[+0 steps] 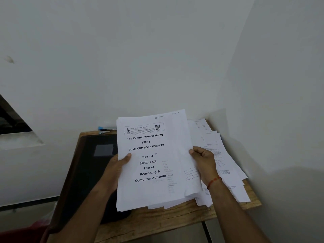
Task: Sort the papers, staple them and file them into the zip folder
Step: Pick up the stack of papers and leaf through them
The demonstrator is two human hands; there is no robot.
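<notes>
A thick stack of white printed papers [154, 190] is held above the wooden table; its top sheet reads "Pre Examination Training". My left hand [114, 170] grips the stack's left edge, thumb on top. My right hand [204, 163] grips the right edge, thumb on the front. More loose printed sheets [226, 165] lie spread on the table's right side, under and behind the held stack. A black zip folder [87, 172] lies flat on the left of the table, partly hidden by the stack and my left arm.
The small wooden table [175, 218] stands in a corner, with white walls behind and to the right. A blue-tipped object and a thin metal item [105, 130] lie at the table's back edge, against the wall. A dark red object [26, 234] sits low at the left.
</notes>
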